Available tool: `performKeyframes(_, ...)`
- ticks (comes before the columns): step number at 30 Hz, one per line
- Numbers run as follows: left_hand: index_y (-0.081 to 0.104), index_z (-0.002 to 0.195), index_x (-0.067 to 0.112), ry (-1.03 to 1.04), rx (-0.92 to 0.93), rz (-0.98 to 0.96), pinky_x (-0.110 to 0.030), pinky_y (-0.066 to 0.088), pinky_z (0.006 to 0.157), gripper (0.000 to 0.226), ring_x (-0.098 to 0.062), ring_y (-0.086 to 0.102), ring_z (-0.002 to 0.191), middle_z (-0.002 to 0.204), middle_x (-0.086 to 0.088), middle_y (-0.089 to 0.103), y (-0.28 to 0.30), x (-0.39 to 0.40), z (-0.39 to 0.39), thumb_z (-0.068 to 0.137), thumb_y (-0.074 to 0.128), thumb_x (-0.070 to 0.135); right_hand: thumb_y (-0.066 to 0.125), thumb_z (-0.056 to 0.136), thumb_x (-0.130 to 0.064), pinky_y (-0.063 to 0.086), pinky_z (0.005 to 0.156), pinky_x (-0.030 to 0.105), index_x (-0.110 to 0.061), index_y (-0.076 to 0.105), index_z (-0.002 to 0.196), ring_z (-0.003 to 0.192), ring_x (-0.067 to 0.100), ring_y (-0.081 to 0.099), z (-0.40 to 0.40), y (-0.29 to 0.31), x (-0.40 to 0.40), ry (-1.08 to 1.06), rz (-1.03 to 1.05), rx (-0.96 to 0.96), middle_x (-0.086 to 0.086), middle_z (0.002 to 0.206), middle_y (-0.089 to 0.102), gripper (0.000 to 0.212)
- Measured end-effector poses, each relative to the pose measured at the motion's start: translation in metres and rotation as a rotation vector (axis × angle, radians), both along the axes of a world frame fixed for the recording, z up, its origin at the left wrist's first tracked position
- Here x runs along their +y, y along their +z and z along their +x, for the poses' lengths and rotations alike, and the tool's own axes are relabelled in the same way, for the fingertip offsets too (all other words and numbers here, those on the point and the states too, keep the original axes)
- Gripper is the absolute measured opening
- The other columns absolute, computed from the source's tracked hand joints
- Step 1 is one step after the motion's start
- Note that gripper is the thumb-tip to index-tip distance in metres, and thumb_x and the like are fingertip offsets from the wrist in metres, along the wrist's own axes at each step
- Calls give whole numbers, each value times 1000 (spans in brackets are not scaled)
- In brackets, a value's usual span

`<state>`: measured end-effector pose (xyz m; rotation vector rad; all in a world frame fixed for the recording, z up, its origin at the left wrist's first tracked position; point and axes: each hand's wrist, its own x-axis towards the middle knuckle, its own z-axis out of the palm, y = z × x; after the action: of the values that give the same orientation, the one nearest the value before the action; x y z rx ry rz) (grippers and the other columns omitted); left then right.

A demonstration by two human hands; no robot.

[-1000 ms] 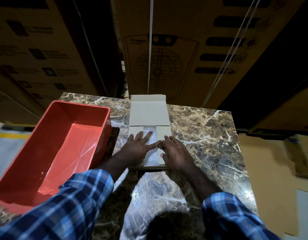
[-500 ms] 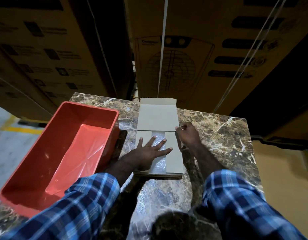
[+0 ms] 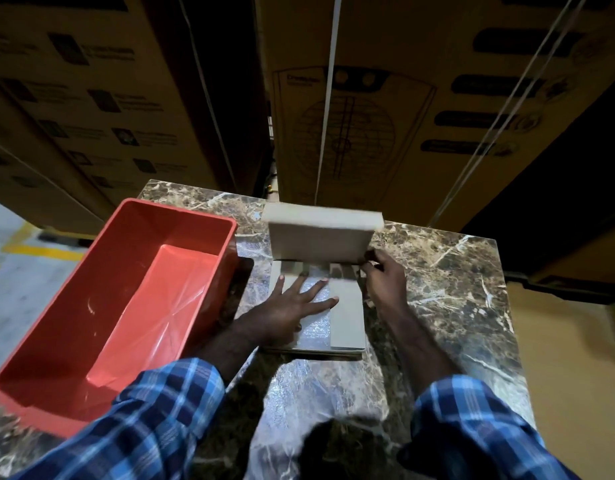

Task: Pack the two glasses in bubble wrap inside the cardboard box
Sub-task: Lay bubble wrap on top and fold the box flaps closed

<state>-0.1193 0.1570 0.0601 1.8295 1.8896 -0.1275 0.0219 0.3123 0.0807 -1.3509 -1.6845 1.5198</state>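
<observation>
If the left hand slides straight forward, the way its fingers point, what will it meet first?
Probably the raised lid of the cardboard box: the left hand lies flat with fingers pointing at its hinge, though depth is unclear.

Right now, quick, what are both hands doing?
Left hand: open, fingers spread flat, pressing on the side flaps and bubble wrap of the cardboard box.
Right hand: closed, pinching the lid flap at its corner.

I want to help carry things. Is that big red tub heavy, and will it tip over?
Probably light: the red plastic tub looks thin-walled and holds nothing. It could tip, since it sits tilted beside the cardboard box, and one end seems to hang past the marble table edge.
</observation>
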Motion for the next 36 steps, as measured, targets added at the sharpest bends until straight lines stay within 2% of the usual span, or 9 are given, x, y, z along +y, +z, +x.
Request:
performKeyframes(4, 72, 114, 33, 467, -246, 131, -16, 48, 89, 37, -9, 65, 112, 125, -6, 67, -30, -24, -8, 85, 50, 32, 50, 96, -17, 51, 55, 22, -11, 73, 107, 80, 11, 70, 28, 5, -30, -21, -200, 285, 1, 105, 72, 25)
performKeyframes(6, 70, 91, 14, 629, -469, 207, -14, 48, 74, 17, 19, 61, 74, 87, 8, 69, -33, -36, -8, 76, 65, 9, 44, 94, -29, 53, 60, 26, -10, 73, 113, 92, 17, 70, 36, -1, -42, 16, -237, 332, 2, 111, 73, 39)
performKeyframes(8, 58, 101, 12, 709, -716, 126, -9, 44, 71, 42, 24, 56, 68, 64, 18, 68, -29, -49, -7, 60, 67, 7, 39, 87, -35, 54, 74, 31, -15, 71, 120, 109, 21, 66, 40, -8, -50, 69, -241, 306, 2, 123, 70, 50)
performKeyframes(11, 52, 113, 4, 734, -888, 228, -4, 45, 73, 64, 21, 60, 77, 75, 37, 67, -31, -55, -8, 55, 76, 17, 50, 84, -34, 41, 99, 23, -24, 61, 136, 134, 12, 47, 48, -9, -57, 193, -93, 174, -4, 148, 51, 54)
performKeyframes(18, 56, 133, 24, 869, -753, 594, -15, 47, 89, 59, 4, 61, 105, 119, 11, 71, -14, -63, 14, 80, 76, 8, 65, 70, -82, 40, 111, 36, -39, 42, 149, 136, 13, 42, 70, -25, -59, 511, 336, -226, -5, 153, 41, 93)
performKeyframes(21, 64, 132, 8, 967, -692, 604, -17, 51, 89, 59, -14, 66, 112, 120, -1, 72, -25, -68, 14, 76, 75, -9, 53, 77, -85, 43, 111, 44, -35, 40, 152, 141, 22, 39, 71, -25, -58, 604, 498, -270, 7, 158, 34, 91)
performKeyframes(24, 68, 122, 2, 1028, -783, 542, -9, 50, 84, 47, 0, 67, 100, 114, 1, 71, -18, -66, 9, 80, 71, -17, 45, 81, -83, 45, 108, 47, -27, 43, 151, 140, 33, 42, 70, -28, -60, 619, 600, -305, 22, 156, 33, 89)
performKeyframes(29, 57, 130, 8, 999, -844, 395, -11, 49, 88, 38, 3, 64, 101, 101, 26, 71, -11, -74, -8, 95, 57, -7, 34, 82, -86, 42, 108, 35, -33, 37, 153, 140, 26, 40, 71, -34, -64, 658, 639, -382, 15, 161, 24, 89)
performKeyframes(36, 60, 134, 17, 1054, -1078, 324, -26, 48, 98, 48, -2, 66, 104, 111, 14, 73, 1, -81, 8, 87, 56, 13, 22, 85, -89, 50, 103, 49, -44, 20, 155, 146, 25, 29, 74, -51, -75, 624, 631, -469, 1, 165, -1, 84)
